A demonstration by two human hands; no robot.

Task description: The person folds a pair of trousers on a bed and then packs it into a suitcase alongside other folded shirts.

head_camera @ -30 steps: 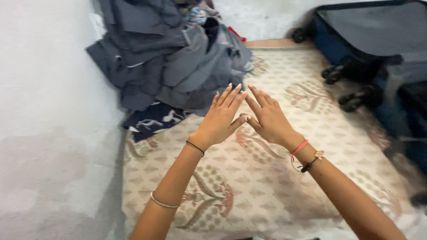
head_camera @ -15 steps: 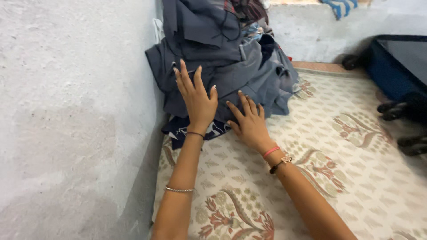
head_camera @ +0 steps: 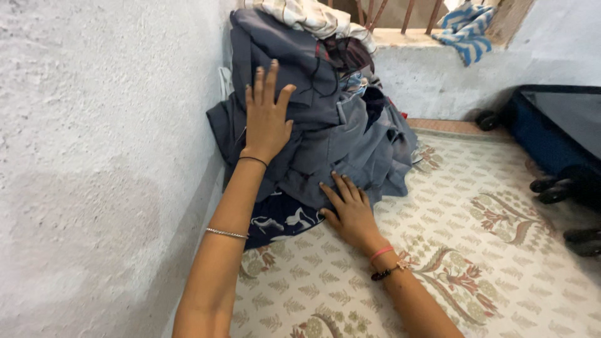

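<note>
A heap of grey clothes (head_camera: 325, 119) leans in the corner against the white wall, on a patterned cream mat. My left hand (head_camera: 266, 116) lies flat, fingers spread, high on the left side of the heap. My right hand (head_camera: 350, 209) rests open at the heap's lower edge, fingertips touching the grey cloth. A dark blue cloth with white prints (head_camera: 282, 220) sticks out from under the heap, between my two arms. Neither hand holds anything.
A striped light cloth (head_camera: 313, 15) tops the heap. A blue-and-white cloth (head_camera: 466, 31) hangs on the window ledge. An open dark blue suitcase (head_camera: 554, 131) with wheels lies at the right on the mat (head_camera: 476, 213). The white wall (head_camera: 100, 156) fills the left.
Both hands moved from mid-air above the mat to the heap. The left hand climbed higher on the pile; the right stayed at its base. The view tilted up.
</note>
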